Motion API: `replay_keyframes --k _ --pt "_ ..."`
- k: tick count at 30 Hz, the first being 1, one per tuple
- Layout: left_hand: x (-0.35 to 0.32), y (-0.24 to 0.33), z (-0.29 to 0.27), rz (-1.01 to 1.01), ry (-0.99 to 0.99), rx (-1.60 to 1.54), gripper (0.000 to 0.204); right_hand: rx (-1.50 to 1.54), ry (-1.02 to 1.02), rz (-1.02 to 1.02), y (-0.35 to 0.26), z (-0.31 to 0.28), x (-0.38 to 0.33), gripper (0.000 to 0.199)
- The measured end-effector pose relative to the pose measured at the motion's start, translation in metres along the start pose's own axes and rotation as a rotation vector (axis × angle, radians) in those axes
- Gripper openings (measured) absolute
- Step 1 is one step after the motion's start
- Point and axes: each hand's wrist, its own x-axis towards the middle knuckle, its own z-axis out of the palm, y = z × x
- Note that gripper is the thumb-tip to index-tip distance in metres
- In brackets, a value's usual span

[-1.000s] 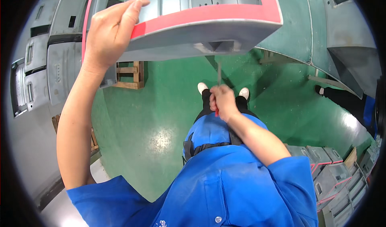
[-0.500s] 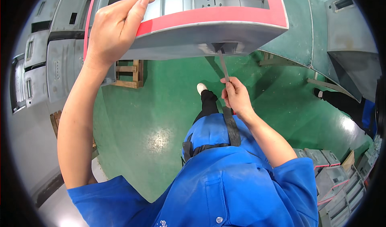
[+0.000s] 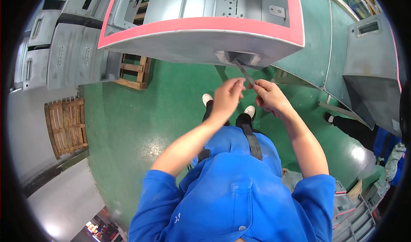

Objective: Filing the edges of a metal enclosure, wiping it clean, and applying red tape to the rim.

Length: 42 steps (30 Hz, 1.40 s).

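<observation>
A grey sheet-metal cabinet (image 3: 180,43) with a pink band round its open face lies before me. A rectangular recess (image 3: 242,58) is cut in its near wall. My right hand (image 3: 272,97) is closed round a flat metal file (image 3: 244,72), whose tip reaches the edge of this recess. A bit of red, perhaps the handle, shows below the palm. Beside the file, my left hand (image 3: 227,100) is off the cabinet with its fingers loosely curled and apart. It seems to hold nothing; whether a fingertip touches the file I cannot tell.
Grey metal housings (image 3: 70,55) stand at the left near a wooden pallet (image 3: 136,70). Another pallet (image 3: 66,126) leans at the wall. A green-topped table (image 3: 306,58) and another grey housing (image 3: 372,58) are at the right, where a person's leg (image 3: 353,121) shows.
My left hand has let go of the cabinet's pink edge and come down beside the file. My right hand has shifted slightly right, and the file slants more.
</observation>
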Motion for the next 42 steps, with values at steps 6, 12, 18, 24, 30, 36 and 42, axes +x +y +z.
replay_keyframes --k 6,12,18,24,30,36,42 --pt "0.018 -0.026 0.036 -0.272 0.193 -0.735 0.024 -0.08 0.073 0.044 -0.012 -0.005 -0.004 0.021" --pt "0.039 -0.023 0.032 -0.33 0.097 -0.744 0.02 -0.224 0.014 0.135 -0.026 -0.006 -0.006 0.022" --pt "0.038 -0.026 0.04 -0.321 0.119 -0.918 0.016 -0.293 0.071 -0.183 -0.001 -0.023 -0.019 0.038" --pt "0.044 -0.024 0.056 -0.239 0.229 -0.951 0.017 -0.518 0.089 -0.524 -0.004 -0.049 -0.013 0.039" --pt "0.043 -0.008 0.064 -0.213 0.402 -1.021 0.019 -0.571 0.08 -0.614 -0.012 -0.059 -0.007 0.032" --pt "0.047 -0.012 0.064 -0.239 0.436 -0.93 0.026 -0.608 0.074 -0.679 -0.023 -0.055 0.0 0.029" --pt "0.045 -0.011 0.07 -0.315 0.448 -1.027 0.03 -0.615 0.114 -0.753 -0.025 -0.053 -0.007 0.031"
